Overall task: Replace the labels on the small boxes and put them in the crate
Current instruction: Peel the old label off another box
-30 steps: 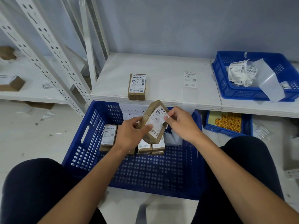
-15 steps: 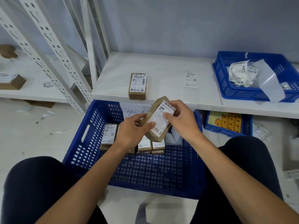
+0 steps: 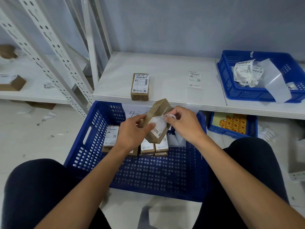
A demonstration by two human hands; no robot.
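My left hand [image 3: 132,133] grips a small brown box [image 3: 159,108] tilted above the big blue crate [image 3: 92,138]. My right hand [image 3: 184,124] pinches the top edge of the box's white label [image 3: 158,123], which is partly peeled off and curls back. Several labelled small boxes [image 3: 112,135] lie in the far part of the crate, partly hidden by my hands. Another labelled box [image 3: 140,85] lies on the white shelf [image 3: 173,90], and a loose label [image 3: 194,79] lies to its right.
A blue basket [image 3: 239,93] with crumpled old labels and backing paper stands on the shelf at right. Under it is a small blue crate [image 3: 214,128] with yellow-red packs. White rack posts [image 3: 54,52] rise at left. My knees flank the big crate.
My right hand has lifted the label's top edge off the box and peeled it back. The box stays held by my left hand in about the same place.
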